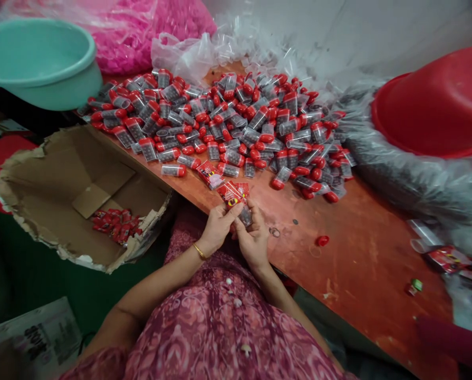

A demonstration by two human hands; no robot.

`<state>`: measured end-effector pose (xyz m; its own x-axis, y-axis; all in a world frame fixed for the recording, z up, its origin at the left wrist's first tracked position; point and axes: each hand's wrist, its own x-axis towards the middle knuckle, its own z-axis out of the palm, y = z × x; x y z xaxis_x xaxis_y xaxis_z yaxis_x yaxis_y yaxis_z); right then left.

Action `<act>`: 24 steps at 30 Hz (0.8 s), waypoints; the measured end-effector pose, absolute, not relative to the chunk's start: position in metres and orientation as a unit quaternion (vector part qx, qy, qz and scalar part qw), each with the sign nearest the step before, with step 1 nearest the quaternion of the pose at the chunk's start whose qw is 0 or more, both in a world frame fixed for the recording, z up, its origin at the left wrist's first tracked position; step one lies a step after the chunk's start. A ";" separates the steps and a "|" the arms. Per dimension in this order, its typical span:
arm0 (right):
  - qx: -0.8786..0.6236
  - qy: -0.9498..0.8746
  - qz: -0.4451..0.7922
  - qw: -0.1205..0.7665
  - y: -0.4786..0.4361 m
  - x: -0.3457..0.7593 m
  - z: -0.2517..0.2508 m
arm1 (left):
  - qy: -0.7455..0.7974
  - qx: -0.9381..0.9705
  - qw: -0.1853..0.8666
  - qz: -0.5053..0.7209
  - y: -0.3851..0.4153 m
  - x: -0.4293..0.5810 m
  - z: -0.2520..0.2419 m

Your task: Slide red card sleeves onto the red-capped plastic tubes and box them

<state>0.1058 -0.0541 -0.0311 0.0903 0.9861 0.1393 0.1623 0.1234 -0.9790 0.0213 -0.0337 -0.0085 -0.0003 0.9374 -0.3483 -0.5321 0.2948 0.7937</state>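
Left hand (219, 226): just above the near edge of the table (358, 264); fingers closed on the lower end of the red printed wrapper (232, 194). Thin gold bracelet (199, 252) on the wrist.
Right hand (254, 238): touching the left hand; fingers pinched shut around the vial (246, 215).
Vial: clear, with dark contents, held between both hands. Seated between the right thumb and fingertips, largely covered by them.
Red printed wrapper: in contact with the vial, projecting up and away past the fingertips of both hands, tilted toward the far left.
Second wrapped piece (210, 174): flat on the table just beyond the held wrapper, at the near fringe of the pile.
Pile of vials (228, 121): clear tubes with red caps and dark contents, spread loosely over the far part of the table, beyond the hands.
Loose red cap (321, 240): on bare table to the right of the hands, apart from the pile.
Cardboard box (54, 174): open, torn at the rim, beside the table on the left; small heap of red wrapped pieces (115, 224) at its bottom.
Teal basin (61, 89): far left, beyond the box.
Red basin (437, 105): far right, tilted on a filled plastic bag (410, 179).
Pink bag (141, 31): far side, behind the pile.
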 end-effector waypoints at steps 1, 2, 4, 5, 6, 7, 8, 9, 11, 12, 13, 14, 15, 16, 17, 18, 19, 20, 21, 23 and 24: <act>-0.528 -0.538 0.408 0.516 -0.054 0.106 -0.031 | 0.450 0.229 0.667 0.548 -0.035 0.021 -0.009; -0.526 -0.534 0.417 0.514 -0.054 0.106 -0.031 | 0.451 0.230 0.664 0.550 -0.035 0.020 -0.009; -0.513 -0.524 0.464 0.497 -0.055 0.110 -0.030 | 0.453 0.222 0.653 0.566 -0.034 0.016 -0.008; -0.501 -0.514 0.499 0.486 -0.055 0.113 -0.028 | 0.453 0.214 0.646 0.576 -0.032 0.013 -0.007; -0.488 -0.501 0.533 0.476 -0.056 0.115 -0.026 | 0.450 0.209 0.643 0.583 -0.030 0.011 -0.006; -0.477 -0.490 0.559 0.469 -0.056 0.117 -0.024 | 0.446 0.208 0.645 0.585 -0.028 0.009 -0.006; -0.470 -0.482 0.572 0.469 -0.057 0.119 -0.022 | 0.439 0.208 0.652 0.582 -0.027 0.007 -0.005; -0.470 -0.477 0.573 0.473 -0.057 0.119 -0.020 | 0.433 0.209 0.664 0.573 -0.027 0.006 -0.004; -0.480 -0.470 0.565 0.479 -0.059 0.118 -0.017 | 0.425 0.215 0.691 0.544 -0.029 0.008 -0.002; -0.483 -0.465 0.565 0.480 -0.059 0.117 -0.016 | 0.424 0.217 0.701 0.531 -0.031 0.009 -0.001; -0.483 -0.459 0.570 0.481 -0.059 0.115 -0.015 | 0.422 0.221 0.707 0.523 -0.034 0.011 -0.001; -0.480 -0.451 0.578 0.482 -0.059 0.114 -0.015 | 0.419 0.226 0.711 0.517 -0.037 0.012 -0.001; -0.475 -0.442 0.587 0.484 -0.058 0.113 -0.015 | 0.415 0.234 0.714 0.514 -0.039 0.013 -0.002; -0.469 -0.433 0.596 0.486 -0.057 0.113 -0.015 | 0.410 0.241 0.715 0.512 -0.042 0.014 -0.003; -0.466 -0.424 0.605 0.487 -0.056 0.114 -0.015 | 0.405 0.247 0.717 0.511 -0.044 0.015 -0.004; -0.465 -0.417 0.612 0.485 -0.055 0.116 -0.016 | 0.401 0.248 0.720 0.509 -0.045 0.015 -0.005; -0.469 -0.411 0.618 0.478 -0.055 0.119 -0.016 | 0.396 0.246 0.725 0.507 -0.046 0.015 -0.007; -0.477 -0.408 0.620 0.471 -0.054 0.122 -0.017 | 0.391 0.241 0.732 0.504 -0.047 0.016 -0.008; -0.488 -0.407 0.618 0.463 -0.054 0.126 -0.018 | 0.384 0.231 0.738 0.504 -0.047 0.017 -0.009; -0.514 -0.410 0.601 0.454 -0.053 0.134 -0.020 | 0.366 0.195 0.747 0.520 -0.046 0.019 -0.011; -0.525 -0.414 0.590 0.453 -0.053 0.137 -0.022 | 0.355 0.172 0.745 0.538 -0.044 0.020 -0.012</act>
